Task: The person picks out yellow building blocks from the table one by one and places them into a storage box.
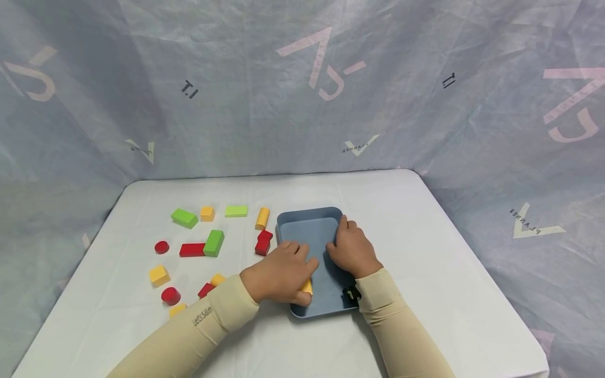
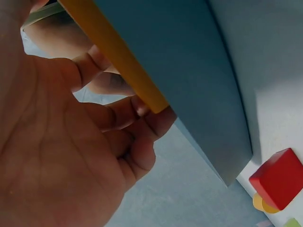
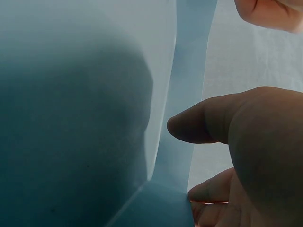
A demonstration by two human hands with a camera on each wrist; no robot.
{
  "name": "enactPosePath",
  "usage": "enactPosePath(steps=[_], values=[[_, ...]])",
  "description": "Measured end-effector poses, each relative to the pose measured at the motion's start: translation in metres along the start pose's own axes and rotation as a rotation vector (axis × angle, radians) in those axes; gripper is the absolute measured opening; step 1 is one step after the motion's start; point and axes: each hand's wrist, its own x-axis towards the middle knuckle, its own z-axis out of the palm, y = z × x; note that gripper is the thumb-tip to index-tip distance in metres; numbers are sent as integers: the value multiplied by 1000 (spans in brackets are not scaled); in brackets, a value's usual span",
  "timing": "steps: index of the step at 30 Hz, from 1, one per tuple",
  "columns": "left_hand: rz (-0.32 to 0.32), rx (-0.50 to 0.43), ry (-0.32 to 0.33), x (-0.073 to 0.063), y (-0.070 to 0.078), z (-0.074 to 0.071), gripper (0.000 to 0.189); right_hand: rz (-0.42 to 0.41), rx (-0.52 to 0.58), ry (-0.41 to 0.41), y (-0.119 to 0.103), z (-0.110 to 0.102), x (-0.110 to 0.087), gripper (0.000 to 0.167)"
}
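A blue-grey tray (image 1: 307,231) lies on the white table. At its near left side my left hand (image 1: 282,273) holds a yellow block (image 1: 307,287), mostly hidden by the hand in the head view. In the left wrist view the long yellow block (image 2: 128,66) is between the thumb and fingers, close against the tray wall (image 2: 189,71). My right hand (image 1: 353,249) grips the tray's right rim. The right wrist view shows its thumb (image 3: 194,125) over the inner side of the tray wall (image 3: 182,94) and other fingers outside.
Left of the tray lie several blocks: a yellow cylinder (image 1: 262,218), red blocks (image 1: 262,247), green blocks (image 1: 214,243), a flat red block (image 1: 191,250), red round pieces (image 1: 170,295) and yellow blocks (image 1: 159,275). Grey printed cloth (image 1: 246,105) hangs behind the table.
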Motion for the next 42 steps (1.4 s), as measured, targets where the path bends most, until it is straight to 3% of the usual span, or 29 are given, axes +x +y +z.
enactPosePath(steps=[15,42], values=[[28,104,-39,11,14,8,50,5,2,7,1,2,0,82],[30,174,72,17,17,11,46,11,7,-6,-1,-2,0,82]])
